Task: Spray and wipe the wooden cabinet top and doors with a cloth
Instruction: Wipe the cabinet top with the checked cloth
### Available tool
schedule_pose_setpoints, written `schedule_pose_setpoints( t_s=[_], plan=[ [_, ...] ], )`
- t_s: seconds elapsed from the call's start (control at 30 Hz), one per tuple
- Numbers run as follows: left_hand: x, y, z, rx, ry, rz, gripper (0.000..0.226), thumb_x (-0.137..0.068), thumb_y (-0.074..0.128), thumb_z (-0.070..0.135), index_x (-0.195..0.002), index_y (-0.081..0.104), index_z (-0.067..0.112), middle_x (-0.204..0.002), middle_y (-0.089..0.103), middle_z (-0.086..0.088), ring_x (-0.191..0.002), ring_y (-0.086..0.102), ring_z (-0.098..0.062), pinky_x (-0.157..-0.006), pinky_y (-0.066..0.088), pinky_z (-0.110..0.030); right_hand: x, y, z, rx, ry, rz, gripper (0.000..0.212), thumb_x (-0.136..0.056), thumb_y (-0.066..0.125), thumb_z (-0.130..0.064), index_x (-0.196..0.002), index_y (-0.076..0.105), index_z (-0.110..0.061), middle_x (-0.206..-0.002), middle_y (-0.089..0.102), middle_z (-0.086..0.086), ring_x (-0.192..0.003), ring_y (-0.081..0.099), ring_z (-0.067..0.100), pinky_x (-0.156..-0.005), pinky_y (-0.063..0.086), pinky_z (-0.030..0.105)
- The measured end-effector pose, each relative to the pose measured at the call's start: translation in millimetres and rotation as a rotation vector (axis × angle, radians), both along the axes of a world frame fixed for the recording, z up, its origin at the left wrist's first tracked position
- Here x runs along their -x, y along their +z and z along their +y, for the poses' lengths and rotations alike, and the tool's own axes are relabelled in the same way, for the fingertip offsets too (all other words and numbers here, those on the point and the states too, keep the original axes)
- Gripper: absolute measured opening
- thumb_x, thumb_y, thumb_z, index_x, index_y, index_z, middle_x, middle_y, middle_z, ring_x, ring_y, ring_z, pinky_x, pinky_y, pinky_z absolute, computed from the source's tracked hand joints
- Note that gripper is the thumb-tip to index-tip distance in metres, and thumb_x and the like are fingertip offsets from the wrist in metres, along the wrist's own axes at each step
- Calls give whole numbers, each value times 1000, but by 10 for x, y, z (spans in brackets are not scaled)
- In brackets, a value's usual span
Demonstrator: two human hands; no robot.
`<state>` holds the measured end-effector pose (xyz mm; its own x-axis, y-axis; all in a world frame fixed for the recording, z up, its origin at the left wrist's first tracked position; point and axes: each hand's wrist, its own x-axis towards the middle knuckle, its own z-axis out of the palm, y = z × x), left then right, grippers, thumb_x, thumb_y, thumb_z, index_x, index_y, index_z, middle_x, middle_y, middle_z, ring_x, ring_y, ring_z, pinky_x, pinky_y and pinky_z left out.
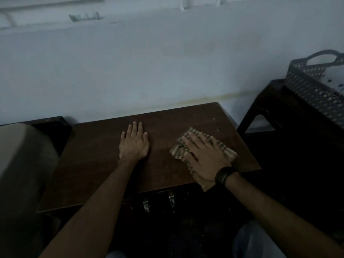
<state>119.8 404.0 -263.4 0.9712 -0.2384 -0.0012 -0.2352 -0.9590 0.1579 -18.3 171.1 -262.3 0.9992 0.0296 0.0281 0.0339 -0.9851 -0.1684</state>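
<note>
The dark wooden cabinet top (89, 161) fills the middle of the head view, against a pale wall. My left hand (134, 143) lies flat on it near the centre, fingers straight and together. My right hand (205, 157) presses flat on a striped tan cloth (179, 148) on the right part of the top; the cloth's tail hangs over the front edge. Below the front edge the cabinet doors are in shadow, with two metal handles (171, 200) showing. No spray bottle is in view.
A dark stool or side table (270, 116) stands to the right with a perforated plastic basket (316, 90) on it. A pale rounded object (24, 159) sits at the left, beside a dark low surface (50, 123). The wall runs right behind the cabinet.
</note>
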Motion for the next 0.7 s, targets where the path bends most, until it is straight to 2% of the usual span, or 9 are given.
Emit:
schedule_pose_setpoints(
  t_s=[0.13,0.27,0.47,0.57,0.7],
  plan=[
    [23,9,-8,-6,4,-5,60,-106,15,41,-159,8,15,-167,4,-6,-154,3,-22,-124,5,-43,-1,-10,-293,11,-126,39,59,-102,13,-56,-157,4,-39,-167,-2,-9,-153,-2,21,-122,0,51],
    [-1,-16,-57,-7,23,2,61,-105,14,43,-159,7,15,-167,3,-6,-154,1,-22,-124,4,-44,-30,7,-64,21,-175,41,61,-102,15,-55,-158,3,-35,-167,-4,-3,-153,-2,27,-120,-1,57],
    [58,-20,-52,-14,1,-1,61,-106,15,44,-159,8,15,-167,2,-7,-154,0,-23,-124,4,-44,-35,19,465,-15,-19,-2,63,-100,21,-57,-158,7,-35,-167,2,-3,-153,0,26,-120,-2,56],
    [199,-11,-72,-13,-25,-9,61,-106,15,44,-160,7,16,-167,1,-6,-154,-1,-22,-124,4,-44,103,12,213,-41,-37,-3,63,-101,20,-59,-158,6,-35,-167,1,-6,-153,-1,22,-121,-1,52],
    [428,-36,-142,-19,-43,6,62,-105,12,46,-160,2,17,-167,-4,-5,-154,-5,-20,-124,0,-43,249,-37,-221,-17,-213,11,70,-96,12,-65,-158,3,-35,-167,0,-4,-153,0,24,-122,1,52]
  ],
)
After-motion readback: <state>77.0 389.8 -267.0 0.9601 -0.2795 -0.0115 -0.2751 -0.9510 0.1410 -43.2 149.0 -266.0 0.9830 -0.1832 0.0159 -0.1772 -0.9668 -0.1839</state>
